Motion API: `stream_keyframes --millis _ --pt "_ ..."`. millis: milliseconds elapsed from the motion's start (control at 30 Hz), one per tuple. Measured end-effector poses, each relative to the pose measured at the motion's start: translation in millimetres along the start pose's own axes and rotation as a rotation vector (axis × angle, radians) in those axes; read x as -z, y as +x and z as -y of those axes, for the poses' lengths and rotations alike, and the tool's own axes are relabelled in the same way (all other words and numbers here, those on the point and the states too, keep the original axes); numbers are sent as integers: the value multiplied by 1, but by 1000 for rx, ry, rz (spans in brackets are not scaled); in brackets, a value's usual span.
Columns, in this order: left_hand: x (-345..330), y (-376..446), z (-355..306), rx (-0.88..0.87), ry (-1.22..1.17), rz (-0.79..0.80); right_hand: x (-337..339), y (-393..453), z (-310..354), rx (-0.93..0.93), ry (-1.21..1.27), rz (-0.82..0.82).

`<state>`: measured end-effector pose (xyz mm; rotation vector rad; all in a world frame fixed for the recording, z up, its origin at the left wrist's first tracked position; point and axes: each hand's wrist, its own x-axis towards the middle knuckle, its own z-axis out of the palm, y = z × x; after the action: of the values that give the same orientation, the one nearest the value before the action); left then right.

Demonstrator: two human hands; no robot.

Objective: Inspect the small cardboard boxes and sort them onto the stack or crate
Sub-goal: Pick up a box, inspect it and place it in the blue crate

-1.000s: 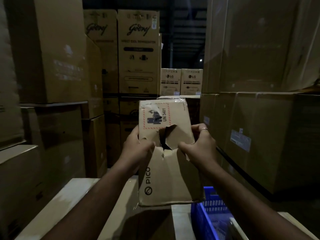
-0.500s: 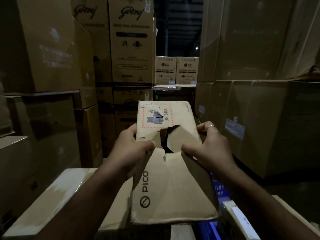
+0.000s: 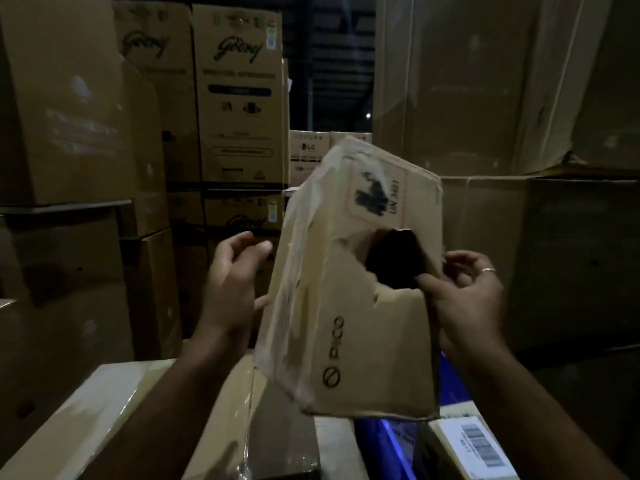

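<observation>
1. Head view, at 9 o'clock: big cartons (image 3: 239, 98) are stacked along the aisle, well apart from the work.
2. At 8 o'clock the taped stack (image 3: 145, 410) lies low and near, which I judge to be one drop spot.
3. Left hand (image 3: 232, 289) sits just beside the box's left face, fingers loosely curved and grasping nothing. Whether a fingertip touches the box I cannot tell. It looks placed to steady a turn.
4. Centre: the box (image 3: 349, 306) is held in the air above the stack, tilted with its top leaning left, probably so the damage faces the eyes. Its front is torn open in a dark, ragged hole, loose clear tape hangs down the left face, and the print reads PICO.
5. Right hand (image 3: 464, 296) pinches the torn edge, thumb at the hole, carrying the weight.
6. At 5 o'clock the blue crate (image 3: 388, 441) shows below the box.
</observation>
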<state>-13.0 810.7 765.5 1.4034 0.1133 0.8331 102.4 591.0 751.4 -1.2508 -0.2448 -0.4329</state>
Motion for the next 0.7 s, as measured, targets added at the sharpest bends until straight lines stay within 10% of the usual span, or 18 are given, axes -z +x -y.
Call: stream_keyframes --millis 100,233,700 --pt "16 9 15 228 306 67 20 20 -17 -285 79 -162" --pt "21 11 27 367 22 358 49 38 -34 -639 156 -100" --pt "-66 28 90 126 208 342 120 44 -54 -522 229 334"
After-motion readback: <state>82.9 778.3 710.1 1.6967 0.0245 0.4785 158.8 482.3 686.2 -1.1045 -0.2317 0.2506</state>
